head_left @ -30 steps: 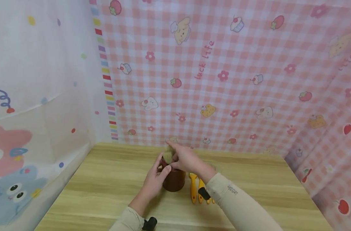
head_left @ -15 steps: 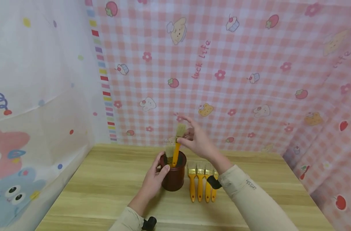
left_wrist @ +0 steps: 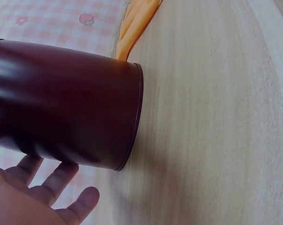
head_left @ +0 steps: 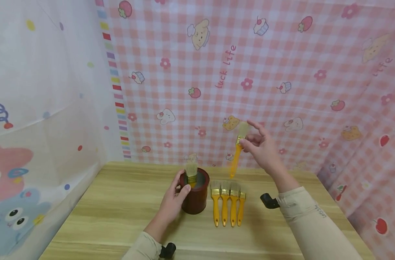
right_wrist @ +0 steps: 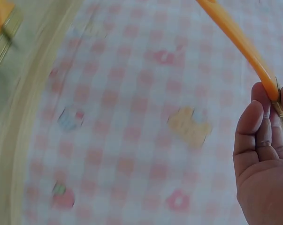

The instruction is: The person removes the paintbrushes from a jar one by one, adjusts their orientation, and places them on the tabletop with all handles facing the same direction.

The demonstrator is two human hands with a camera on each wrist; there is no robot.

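My right hand (head_left: pixel 260 148) pinches a paintbrush (head_left: pixel 236 159) at its metal band, up in the air right of the pot. The brush's bristles point up and its yellow handle slants down; the right wrist view shows the orange-yellow handle (right_wrist: pixel 242 44) too. My left hand (head_left: pixel 174 198) grips the left side of a dark red-brown pot (head_left: pixel 194 200), thumb at the near rim. In the left wrist view its fingers (left_wrist: pixel 61 180) touch the pot wall. Another paintbrush (head_left: pixel 191 173) stands bristles up inside the pot; the lower part of its handle is hidden.
Several yellow-handled paintbrushes (head_left: pixel 224 206) lie in a row on the wooden table (head_left: pixel 119 216), right of the pot, bristles toward the back. A pink checked cloth (head_left: pixel 216 72) hangs behind the table, and a white printed cloth (head_left: pixel 54 90) hangs at the left.
My right hand has drawn a paintbrush up out of the pot and carried it right, above the row of brushes. The left hand has stayed on the pot.
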